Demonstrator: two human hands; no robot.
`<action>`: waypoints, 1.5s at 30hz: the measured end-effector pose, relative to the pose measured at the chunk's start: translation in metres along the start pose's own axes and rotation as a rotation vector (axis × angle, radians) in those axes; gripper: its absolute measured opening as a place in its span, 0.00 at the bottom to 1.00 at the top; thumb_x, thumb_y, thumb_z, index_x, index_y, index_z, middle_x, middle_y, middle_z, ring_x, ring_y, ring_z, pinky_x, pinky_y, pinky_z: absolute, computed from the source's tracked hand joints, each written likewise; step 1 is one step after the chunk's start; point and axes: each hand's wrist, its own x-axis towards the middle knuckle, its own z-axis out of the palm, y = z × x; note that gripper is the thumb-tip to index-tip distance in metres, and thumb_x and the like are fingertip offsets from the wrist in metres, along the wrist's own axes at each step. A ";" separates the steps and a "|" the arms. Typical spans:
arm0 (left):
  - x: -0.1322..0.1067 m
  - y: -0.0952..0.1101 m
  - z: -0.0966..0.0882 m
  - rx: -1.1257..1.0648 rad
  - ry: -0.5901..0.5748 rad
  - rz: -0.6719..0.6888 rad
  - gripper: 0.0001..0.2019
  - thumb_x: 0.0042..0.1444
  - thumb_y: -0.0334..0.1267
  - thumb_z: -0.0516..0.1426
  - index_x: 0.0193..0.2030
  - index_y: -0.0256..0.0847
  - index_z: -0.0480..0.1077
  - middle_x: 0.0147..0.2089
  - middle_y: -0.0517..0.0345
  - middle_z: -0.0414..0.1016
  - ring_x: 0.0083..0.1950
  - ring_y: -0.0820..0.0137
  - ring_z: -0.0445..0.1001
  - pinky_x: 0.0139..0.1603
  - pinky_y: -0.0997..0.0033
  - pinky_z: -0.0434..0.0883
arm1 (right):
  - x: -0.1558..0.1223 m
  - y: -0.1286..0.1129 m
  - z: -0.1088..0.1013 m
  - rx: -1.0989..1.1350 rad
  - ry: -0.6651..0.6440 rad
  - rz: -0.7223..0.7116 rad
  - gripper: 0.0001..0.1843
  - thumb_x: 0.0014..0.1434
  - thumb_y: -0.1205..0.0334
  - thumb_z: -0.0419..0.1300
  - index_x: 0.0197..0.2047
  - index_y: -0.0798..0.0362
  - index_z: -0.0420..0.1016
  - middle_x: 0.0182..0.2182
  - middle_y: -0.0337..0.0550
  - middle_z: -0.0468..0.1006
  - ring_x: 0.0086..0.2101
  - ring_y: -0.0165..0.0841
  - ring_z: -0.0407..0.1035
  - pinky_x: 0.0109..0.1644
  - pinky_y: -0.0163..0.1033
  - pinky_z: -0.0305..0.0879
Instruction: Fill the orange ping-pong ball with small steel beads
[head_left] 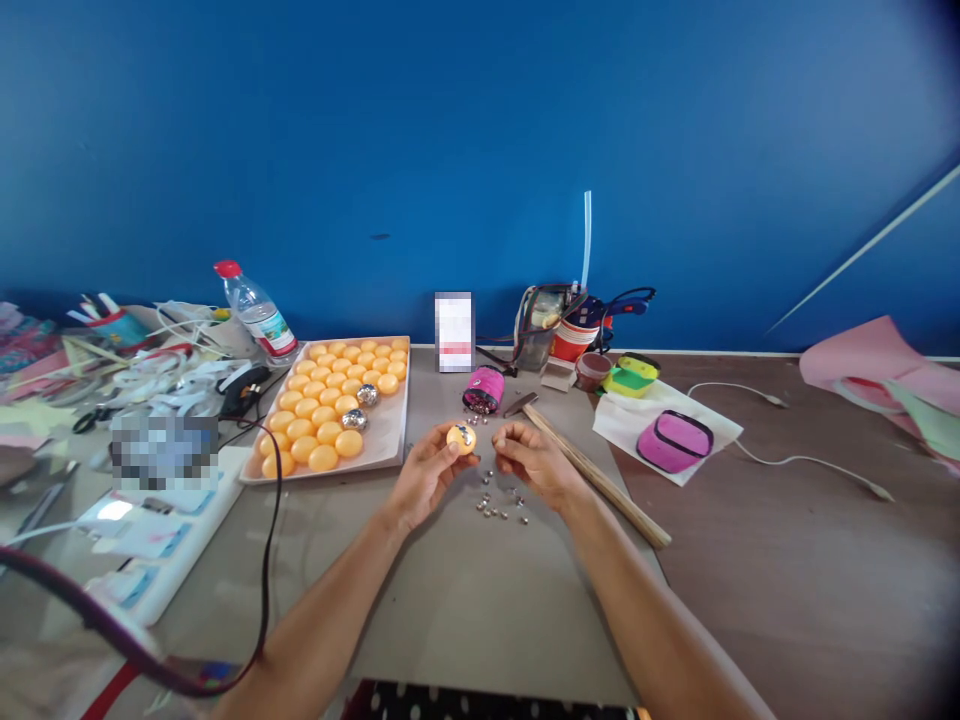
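Observation:
An orange ball (pixel 459 440), with a patch of small shiny pieces on its side, is held in the fingers of my left hand (pixel 427 472). Just right of it, my right hand (pixel 534 462) is pinched closed; whatever the fingertips hold is too small to make out. Loose shiny studs (pixel 491 512) lie scattered on the grey mat below and between my hands. Beyond the hands a pink pouch (pixel 484 390) lies on its side, with more studs at its mouth. A hammer (pixel 600 478) with a wooden handle lies to the right of my right hand.
A shallow tray (pixel 386 450) of orange balls, two of them covered in silver, stands at left. Near it are a water bottle (pixel 259 310) and a dark cable (pixel 274 520). A purple pouch (pixel 675 442) rests on white paper at right, beside a white cord (pixel 814 475).

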 end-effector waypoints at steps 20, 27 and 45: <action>0.001 -0.001 -0.005 0.153 0.091 0.064 0.15 0.49 0.40 0.62 0.43 0.39 0.69 0.33 0.61 0.71 0.31 0.76 0.71 0.42 0.69 0.69 | -0.003 0.010 -0.004 -1.247 -0.173 -0.155 0.17 0.53 0.75 0.53 0.42 0.52 0.77 0.36 0.44 0.72 0.35 0.30 0.68 0.42 0.33 0.61; 0.001 0.000 -0.003 0.196 0.078 0.065 0.16 0.51 0.43 0.60 0.44 0.37 0.70 0.32 0.57 0.73 0.31 0.73 0.71 0.39 0.70 0.69 | -0.002 0.014 -0.001 -1.292 -0.120 -0.170 0.13 0.54 0.73 0.52 0.36 0.52 0.76 0.35 0.43 0.72 0.35 0.30 0.69 0.40 0.32 0.60; 0.002 0.004 -0.006 -0.084 0.031 -0.094 0.18 0.52 0.44 0.60 0.47 0.36 0.68 0.32 0.56 0.74 0.28 0.76 0.72 0.37 0.73 0.72 | 0.000 0.015 -0.006 -1.256 -0.105 -0.223 0.09 0.52 0.73 0.52 0.31 0.55 0.72 0.32 0.44 0.71 0.33 0.30 0.67 0.39 0.33 0.59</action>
